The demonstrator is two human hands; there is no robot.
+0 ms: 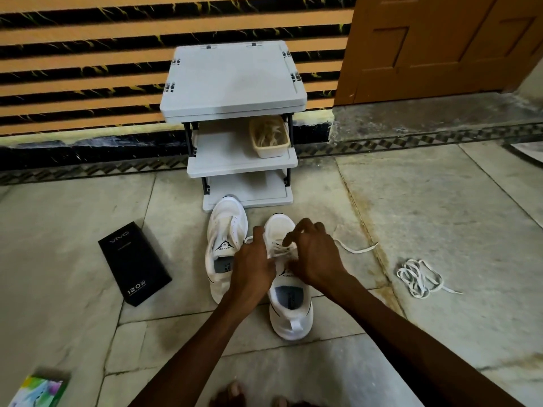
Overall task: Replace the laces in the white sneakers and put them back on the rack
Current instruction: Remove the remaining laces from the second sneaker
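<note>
Nearby, black box (134, 267), loose lace (418, 277).

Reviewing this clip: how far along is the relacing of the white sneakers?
Done: nothing finished; both sneakers sit on the floor before the grey plastic rack. In hand: the right hand pinches a white lace partly threaded through the nearer white sneaker, left hand alongside. Remaining: the farther white sneaker shows no lace, a bundled white lace waits on the floor, then racking both.
</note>
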